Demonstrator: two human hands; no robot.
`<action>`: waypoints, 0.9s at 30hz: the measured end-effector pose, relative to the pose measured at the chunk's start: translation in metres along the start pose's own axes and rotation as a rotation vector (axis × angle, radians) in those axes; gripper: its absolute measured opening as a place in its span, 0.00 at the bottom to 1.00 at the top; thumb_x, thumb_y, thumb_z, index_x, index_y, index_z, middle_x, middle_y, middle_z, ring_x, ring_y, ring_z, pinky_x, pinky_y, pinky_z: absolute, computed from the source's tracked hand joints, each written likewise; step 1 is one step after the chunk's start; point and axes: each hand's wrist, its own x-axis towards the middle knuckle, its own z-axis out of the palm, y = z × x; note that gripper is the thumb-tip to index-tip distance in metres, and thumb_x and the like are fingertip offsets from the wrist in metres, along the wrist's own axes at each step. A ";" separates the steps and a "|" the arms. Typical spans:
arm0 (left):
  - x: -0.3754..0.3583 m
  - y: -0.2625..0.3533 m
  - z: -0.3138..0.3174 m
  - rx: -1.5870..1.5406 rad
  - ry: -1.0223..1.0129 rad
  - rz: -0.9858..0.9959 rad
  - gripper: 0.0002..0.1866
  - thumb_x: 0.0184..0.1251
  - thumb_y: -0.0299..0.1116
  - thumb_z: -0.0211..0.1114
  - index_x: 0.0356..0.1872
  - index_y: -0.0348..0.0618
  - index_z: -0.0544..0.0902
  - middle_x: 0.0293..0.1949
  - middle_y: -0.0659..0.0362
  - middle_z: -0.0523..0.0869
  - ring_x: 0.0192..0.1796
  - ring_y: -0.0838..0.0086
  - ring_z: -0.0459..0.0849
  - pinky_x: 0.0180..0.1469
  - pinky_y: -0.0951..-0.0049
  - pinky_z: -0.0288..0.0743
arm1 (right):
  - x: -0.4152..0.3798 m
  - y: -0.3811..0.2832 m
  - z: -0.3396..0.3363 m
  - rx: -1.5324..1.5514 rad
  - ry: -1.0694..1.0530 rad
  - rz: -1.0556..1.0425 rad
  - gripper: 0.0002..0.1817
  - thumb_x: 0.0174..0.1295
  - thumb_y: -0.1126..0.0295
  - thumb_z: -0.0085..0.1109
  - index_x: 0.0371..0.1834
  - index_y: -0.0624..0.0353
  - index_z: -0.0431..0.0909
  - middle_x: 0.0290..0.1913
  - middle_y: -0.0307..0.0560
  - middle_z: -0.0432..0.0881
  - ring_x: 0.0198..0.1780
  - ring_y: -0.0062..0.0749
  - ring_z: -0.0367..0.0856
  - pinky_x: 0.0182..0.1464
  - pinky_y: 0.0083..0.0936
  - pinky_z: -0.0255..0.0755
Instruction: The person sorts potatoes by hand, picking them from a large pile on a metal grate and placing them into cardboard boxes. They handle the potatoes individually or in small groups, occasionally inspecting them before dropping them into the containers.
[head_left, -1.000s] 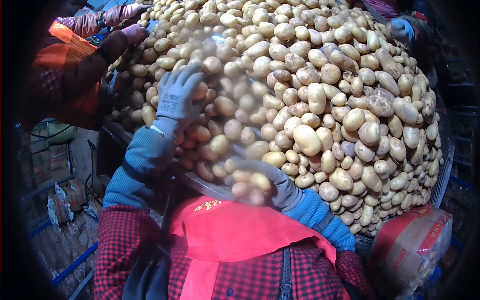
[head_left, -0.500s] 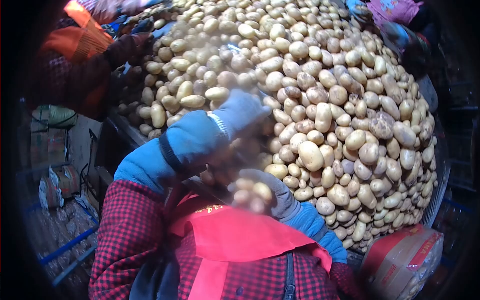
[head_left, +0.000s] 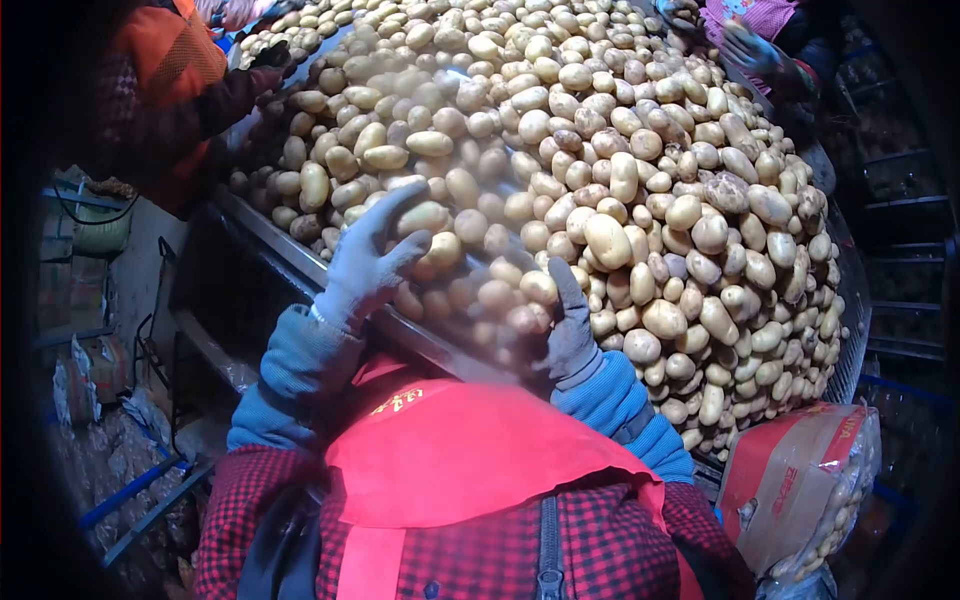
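A large heap of potatoes (head_left: 610,240) spreads over a metal table whose edge (head_left: 270,237) runs in front of my body. My left hand (head_left: 370,255), in a grey glove, rests at the near side of the heap with thumb and fingers spread beside a few potatoes. Across from it, my right hand (head_left: 570,330), gloved too, stands upright with its fingers apart at the right of some small potatoes. Several loose potatoes (head_left: 495,295) lie between the two hands, partly blurred. Neither hand is closed around a potato.
A co-worker in an orange vest (head_left: 170,50) reaches in at the upper left. Another person's gloved hand (head_left: 750,48) shows at the upper right. A red and tan box of potatoes (head_left: 790,480) stands at the lower right. Blue rails (head_left: 130,495) are at the lower left.
My left hand has drawn back from the heap toward the table edge and opened. My right hand has moved right and up, and the potatoes it cradled are no longer in it.
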 end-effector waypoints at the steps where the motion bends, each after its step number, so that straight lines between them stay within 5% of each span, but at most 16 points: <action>1: -0.010 -0.002 -0.002 -0.006 0.018 -0.037 0.32 0.73 0.28 0.68 0.75 0.36 0.70 0.67 0.54 0.79 0.65 0.73 0.80 0.65 0.72 0.75 | 0.000 -0.001 -0.005 0.029 -0.097 0.004 0.27 0.77 0.45 0.51 0.70 0.48 0.72 0.56 0.53 0.79 0.48 0.38 0.82 0.33 0.22 0.77; 7: -0.062 0.005 -0.011 -0.124 0.119 -0.121 0.34 0.71 0.33 0.71 0.75 0.37 0.69 0.62 0.57 0.82 0.62 0.75 0.80 0.63 0.74 0.75 | 0.011 0.016 -0.016 -0.174 -0.251 -0.109 0.30 0.79 0.45 0.45 0.75 0.50 0.68 0.62 0.54 0.79 0.58 0.47 0.81 0.46 0.34 0.81; 10: -0.089 0.010 -0.015 -0.126 0.179 -0.150 0.35 0.71 0.34 0.71 0.75 0.36 0.69 0.63 0.56 0.82 0.63 0.75 0.80 0.65 0.73 0.75 | 0.018 0.022 -0.025 0.016 -0.375 0.013 0.31 0.79 0.46 0.45 0.77 0.52 0.65 0.66 0.55 0.78 0.64 0.49 0.80 0.57 0.41 0.81; 11: -0.099 0.007 -0.017 -0.176 0.209 -0.161 0.33 0.72 0.26 0.68 0.76 0.34 0.67 0.62 0.55 0.83 0.63 0.72 0.82 0.65 0.72 0.75 | 0.019 0.025 -0.026 0.085 -0.392 0.046 0.32 0.79 0.45 0.44 0.77 0.52 0.65 0.68 0.56 0.77 0.65 0.50 0.80 0.58 0.42 0.82; 16: -0.143 -0.004 -0.019 -0.176 0.364 -0.134 0.34 0.68 0.26 0.74 0.73 0.35 0.70 0.61 0.56 0.83 0.61 0.73 0.82 0.66 0.72 0.76 | 0.020 0.041 -0.008 -0.083 -0.177 0.114 0.36 0.74 0.37 0.48 0.78 0.44 0.66 0.69 0.55 0.78 0.58 0.52 0.85 0.34 0.34 0.84; 18: -0.159 -0.001 -0.019 -0.130 0.457 -0.173 0.32 0.66 0.27 0.76 0.70 0.35 0.74 0.59 0.56 0.84 0.60 0.73 0.83 0.64 0.72 0.76 | 0.019 0.050 0.001 -0.105 -0.154 0.145 0.37 0.74 0.37 0.48 0.78 0.46 0.66 0.68 0.55 0.79 0.54 0.51 0.87 0.37 0.32 0.84; 19: -0.167 0.002 -0.021 0.103 0.470 -0.127 0.32 0.65 0.27 0.77 0.69 0.35 0.75 0.58 0.56 0.85 0.60 0.72 0.83 0.64 0.71 0.77 | 0.014 0.059 0.019 -0.108 -0.053 0.111 0.37 0.74 0.37 0.48 0.78 0.48 0.66 0.67 0.54 0.80 0.52 0.48 0.87 0.38 0.29 0.83; 20: -0.174 0.006 -0.025 0.340 0.475 -0.085 0.31 0.64 0.27 0.77 0.68 0.36 0.77 0.57 0.55 0.85 0.59 0.72 0.84 0.63 0.71 0.77 | 0.021 0.061 0.013 -0.071 -0.222 0.182 0.38 0.74 0.38 0.47 0.78 0.50 0.65 0.67 0.52 0.80 0.52 0.44 0.87 0.39 0.26 0.81; 21: -0.179 0.010 -0.028 0.576 0.469 -0.047 0.31 0.63 0.28 0.78 0.67 0.36 0.78 0.56 0.55 0.86 0.58 0.71 0.84 0.63 0.71 0.77 | 0.022 0.064 0.018 -0.105 -0.171 0.184 0.38 0.74 0.37 0.46 0.78 0.50 0.65 0.65 0.51 0.81 0.51 0.43 0.87 0.37 0.25 0.80; 24: -0.183 0.019 -0.032 0.807 0.526 0.088 0.30 0.60 0.28 0.79 0.64 0.37 0.81 0.54 0.53 0.86 0.57 0.68 0.85 0.63 0.69 0.77 | 0.024 0.073 0.023 -0.231 -0.137 0.166 0.39 0.73 0.36 0.46 0.78 0.51 0.65 0.63 0.48 0.82 0.49 0.41 0.87 0.33 0.22 0.77; 27: -0.186 0.009 -0.039 0.557 0.598 0.065 0.31 0.58 0.27 0.79 0.64 0.37 0.81 0.54 0.51 0.86 0.58 0.64 0.84 0.64 0.66 0.76 | 0.031 0.076 0.022 -0.304 -0.101 0.192 0.40 0.72 0.34 0.47 0.78 0.49 0.65 0.60 0.48 0.83 0.47 0.45 0.87 0.28 0.23 0.74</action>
